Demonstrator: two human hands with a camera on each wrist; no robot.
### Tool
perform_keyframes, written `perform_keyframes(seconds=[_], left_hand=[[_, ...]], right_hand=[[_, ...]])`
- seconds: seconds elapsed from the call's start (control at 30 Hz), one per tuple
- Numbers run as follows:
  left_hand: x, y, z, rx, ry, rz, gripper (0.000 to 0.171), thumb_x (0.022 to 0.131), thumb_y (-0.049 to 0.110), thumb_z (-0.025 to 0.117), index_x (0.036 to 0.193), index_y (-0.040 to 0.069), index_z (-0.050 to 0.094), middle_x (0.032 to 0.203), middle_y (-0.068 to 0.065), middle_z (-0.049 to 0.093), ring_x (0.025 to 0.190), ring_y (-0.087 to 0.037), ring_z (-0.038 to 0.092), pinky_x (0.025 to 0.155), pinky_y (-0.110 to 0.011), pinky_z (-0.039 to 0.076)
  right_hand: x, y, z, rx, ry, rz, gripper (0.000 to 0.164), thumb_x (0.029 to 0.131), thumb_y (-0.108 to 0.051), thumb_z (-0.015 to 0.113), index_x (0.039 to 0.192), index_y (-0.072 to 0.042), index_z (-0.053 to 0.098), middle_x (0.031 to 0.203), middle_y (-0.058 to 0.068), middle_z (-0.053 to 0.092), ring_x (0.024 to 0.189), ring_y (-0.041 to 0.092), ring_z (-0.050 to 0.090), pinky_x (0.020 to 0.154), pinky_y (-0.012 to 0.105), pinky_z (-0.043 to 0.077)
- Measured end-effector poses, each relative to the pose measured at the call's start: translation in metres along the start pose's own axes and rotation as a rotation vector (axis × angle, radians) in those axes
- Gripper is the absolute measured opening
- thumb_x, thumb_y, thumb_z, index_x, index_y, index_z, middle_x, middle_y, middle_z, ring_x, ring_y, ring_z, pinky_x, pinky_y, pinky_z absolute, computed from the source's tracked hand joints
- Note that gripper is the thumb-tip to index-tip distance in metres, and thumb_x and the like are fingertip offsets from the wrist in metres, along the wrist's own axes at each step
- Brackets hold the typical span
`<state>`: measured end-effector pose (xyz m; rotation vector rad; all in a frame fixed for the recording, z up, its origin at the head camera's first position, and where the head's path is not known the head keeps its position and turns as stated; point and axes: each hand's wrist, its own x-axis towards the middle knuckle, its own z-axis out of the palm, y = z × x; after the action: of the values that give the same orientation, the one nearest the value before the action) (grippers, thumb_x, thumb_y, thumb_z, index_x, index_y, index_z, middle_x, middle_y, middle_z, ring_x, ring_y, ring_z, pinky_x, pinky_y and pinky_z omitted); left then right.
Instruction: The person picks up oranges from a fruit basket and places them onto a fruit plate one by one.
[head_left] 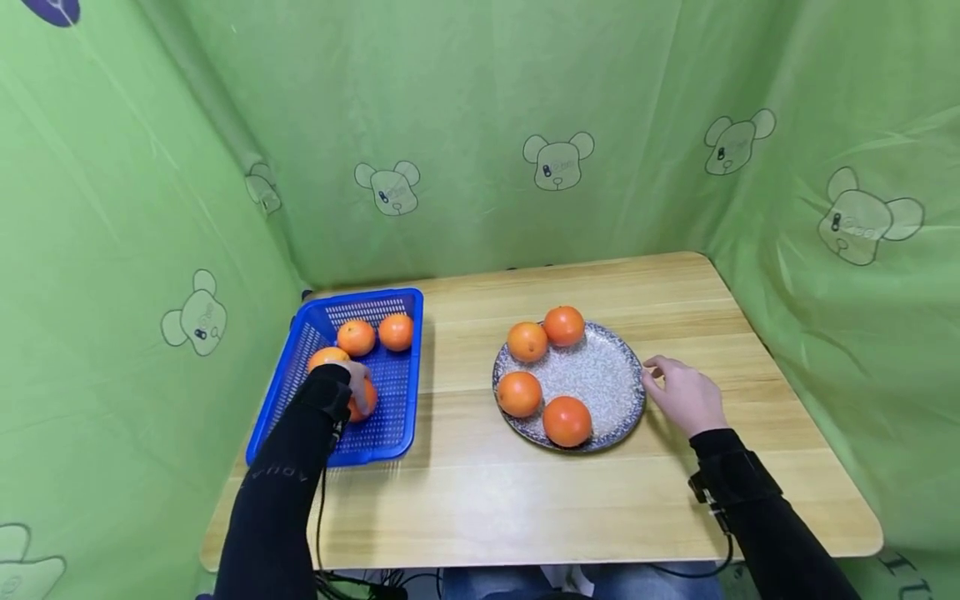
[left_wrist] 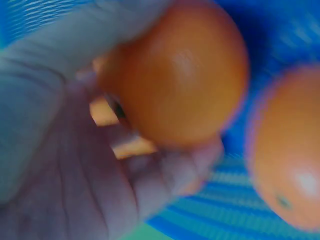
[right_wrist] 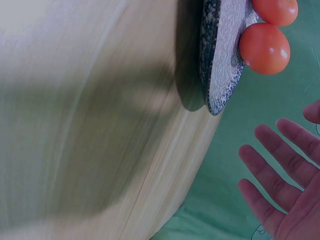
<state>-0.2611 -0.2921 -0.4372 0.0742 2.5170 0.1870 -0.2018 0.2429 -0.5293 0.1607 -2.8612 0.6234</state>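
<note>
My left hand [head_left: 360, 379] reaches into a blue mesh basket [head_left: 408, 392] and grips an orange [left_wrist: 185, 75]. In the left wrist view, which is blurred, my thumb and fingers curl round this smooth fruit. Another orange [left_wrist: 290, 150] lies close beside it. The basket also holds an orange [head_left: 356, 337] and another orange [head_left: 395, 332] toward its far side. My right hand [head_left: 684, 395] is at the right rim of a speckled plate [head_left: 600, 367], with its fingertips close to the edge. Its fingers [right_wrist: 272, 177] are spread and loosely extended in the right wrist view, holding nothing.
Several round orange fruits lie on the plate, one reddish fruit [head_left: 567, 421] near its front. Plate and basket stand on a wooden table [head_left: 465, 492]. Green curtains [head_left: 465, 100] with mouse-head drawings surround its back and sides. Cables [head_left: 375, 581] hang near the front edge.
</note>
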Motion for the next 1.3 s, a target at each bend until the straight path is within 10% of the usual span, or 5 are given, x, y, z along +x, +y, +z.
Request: perform_keyframes(seconds=[0.2,0.47,0.87,1.1,1.3], left_hand=[[-0.003,0.044,-0.025,-0.019,0.366,0.082,0.072,0.071,0.022,0.074,0.135,0.001,0.049,0.125,-0.025,0.057,0.112,-0.04,0.055,0.088,-0.052,0.049],[-0.018,0.147,-0.014,-0.536,0.723,0.324,0.077,0.077,0.033,0.08,0.142,0.015,0.044,0.132,-0.021,0.05,0.115,-0.035,0.055,0.094,-0.051,0.048],[-0.021,0.256,0.072,-1.35,0.162,0.534,0.063,0.088,0.015,0.068,0.144,0.008,0.037,0.135,-0.015,0.048,0.112,-0.022,0.054,0.083,-0.03,0.051],[-0.024,0.266,0.092,-1.302,0.094,0.585,0.058,0.091,0.018,0.065,0.142,0.012,0.038,0.136,-0.01,0.051,0.117,-0.02,0.055,0.094,-0.032,0.049],[-0.028,0.249,0.082,-0.891,0.138,0.614,0.056,0.094,0.031,0.061,0.142,0.011,0.042,0.134,-0.01,0.056,0.116,-0.021,0.058,0.094,-0.029,0.049]], right_hand=[[0.003,-0.004,0.002,-0.001,-0.006,-0.026,0.031,0.096,-0.028,0.053,0.112,-0.007,0.068,0.097,0.014,0.072,0.064,0.026,0.064,0.046,0.03,0.041],[0.006,-0.022,0.001,-0.005,0.057,-0.082,0.026,0.093,-0.025,0.056,0.107,-0.008,0.069,0.094,0.011,0.073,0.063,0.024,0.063,0.046,0.032,0.042],[0.006,-0.088,-0.007,0.105,0.142,-0.375,0.095,0.073,-0.035,0.078,0.152,-0.013,0.03,0.147,0.017,0.044,0.129,0.038,0.047,0.098,0.055,0.045],[0.002,-0.104,0.0,0.229,0.181,-0.648,0.09,0.069,-0.027,0.085,0.145,-0.006,0.04,0.148,0.017,0.041,0.13,0.036,0.045,0.105,0.048,0.041],[0.0,-0.1,0.007,0.281,0.197,-0.658,0.076,0.068,-0.03,0.084,0.134,-0.007,0.053,0.135,0.015,0.051,0.121,0.032,0.051,0.095,0.048,0.048]])
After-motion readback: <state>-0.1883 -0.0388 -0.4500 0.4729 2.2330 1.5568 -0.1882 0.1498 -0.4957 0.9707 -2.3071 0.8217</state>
